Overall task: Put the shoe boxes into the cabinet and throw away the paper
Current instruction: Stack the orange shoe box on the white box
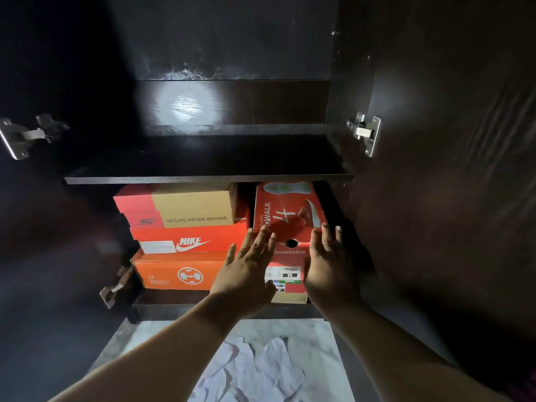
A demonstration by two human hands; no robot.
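A red shoe box [290, 219] marked "4" stands on end in the right half of the dark cabinet's lower compartment. My left hand [246, 265] and my right hand [330, 262] are at its front face, fingers spread flat, one on each side. To its left three boxes are stacked: a red and tan box [185, 207] on top, an orange Nike box [188, 239] in the middle, an orange box [177, 274] at the bottom. Crumpled white paper [258, 369] lies on the marbled floor below my arms.
The shelf [208, 175] above the boxes is bare. Both cabinet doors stand open, the right door [452, 169] close beside my right arm. Metal hinges [364, 132] stick out at each side. The marbled floor [319, 338] shows in front of the cabinet.
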